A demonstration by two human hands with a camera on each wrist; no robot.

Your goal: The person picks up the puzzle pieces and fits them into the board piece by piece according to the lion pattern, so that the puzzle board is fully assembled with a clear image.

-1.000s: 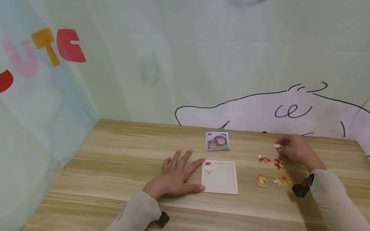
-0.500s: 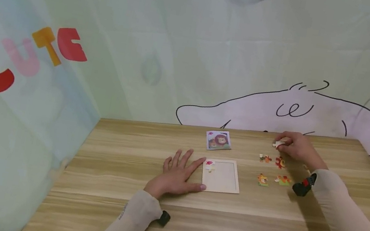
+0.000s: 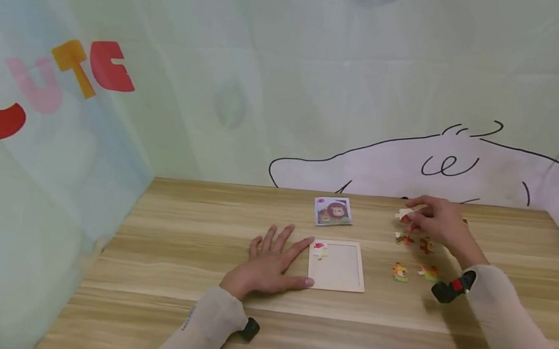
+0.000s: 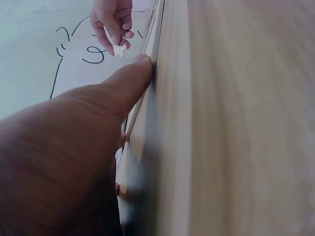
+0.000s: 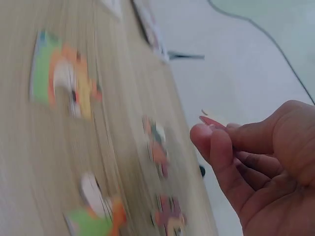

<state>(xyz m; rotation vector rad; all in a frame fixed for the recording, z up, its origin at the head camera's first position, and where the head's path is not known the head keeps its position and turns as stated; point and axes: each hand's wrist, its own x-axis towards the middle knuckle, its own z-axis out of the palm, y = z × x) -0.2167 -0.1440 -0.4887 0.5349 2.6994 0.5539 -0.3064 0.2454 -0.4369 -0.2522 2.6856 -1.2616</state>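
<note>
Between thumb and fingers my right hand (image 3: 438,221) pinches a white and red puzzle piece (image 3: 403,215), held above the table toward its back right. The right wrist view catches this puzzle piece nearly edge-on. My left hand (image 3: 267,267) lies spread on the table, thumb and index fingertip at the left edge of a square wooden puzzle frame (image 3: 363,280). One puzzle piece (image 3: 320,250) with a pink shape sits in the frame's upper left corner. Loose pieces lie below my right hand, among them an orange and green one (image 3: 399,272) and a brown-orange one (image 3: 404,239).
A small picture card (image 3: 333,211) with a lion stands behind the frame on the wooden table (image 3: 190,234). More loose pieces, such as one with green and orange (image 3: 428,272), lie by the right wrist. A printed cloth backdrop (image 3: 231,66) rises behind the table's back edge.
My right hand has lifted the white and red piece and moved it a little left, above the loose pieces. The left hand stays at the frame.
</note>
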